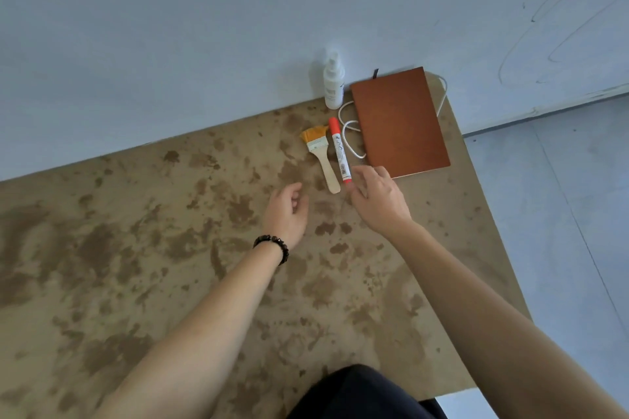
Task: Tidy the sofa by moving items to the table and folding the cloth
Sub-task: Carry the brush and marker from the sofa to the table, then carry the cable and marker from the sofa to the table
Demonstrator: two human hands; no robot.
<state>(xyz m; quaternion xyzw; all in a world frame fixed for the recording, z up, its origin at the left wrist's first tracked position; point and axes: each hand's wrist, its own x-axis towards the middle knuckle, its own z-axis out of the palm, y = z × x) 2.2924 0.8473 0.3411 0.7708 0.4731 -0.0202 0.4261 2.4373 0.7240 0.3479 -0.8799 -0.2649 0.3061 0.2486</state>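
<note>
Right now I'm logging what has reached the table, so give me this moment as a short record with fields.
surface: mottled brown table, against a pale wall
spray bottle: upright by the wall
notebook: brown, flat, on a white cord
brush: flat, bristles toward wall
marker: red, lying beside the brush
left hand: empty, loosely curled, beaded bracelet on wrist
right hand: open, fingertips at marker's near end

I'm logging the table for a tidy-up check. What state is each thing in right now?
Marker: capped, lying flat beside the brush.
Brush: lying flat, bristles toward the wall.
Bottle: upright, cap on.
Notebook: closed, flat, on part of the cord.
Cord: loose loops.
Left hand: empty, fingers curled.
Right hand: open, empty, at the marker's end.
</note>
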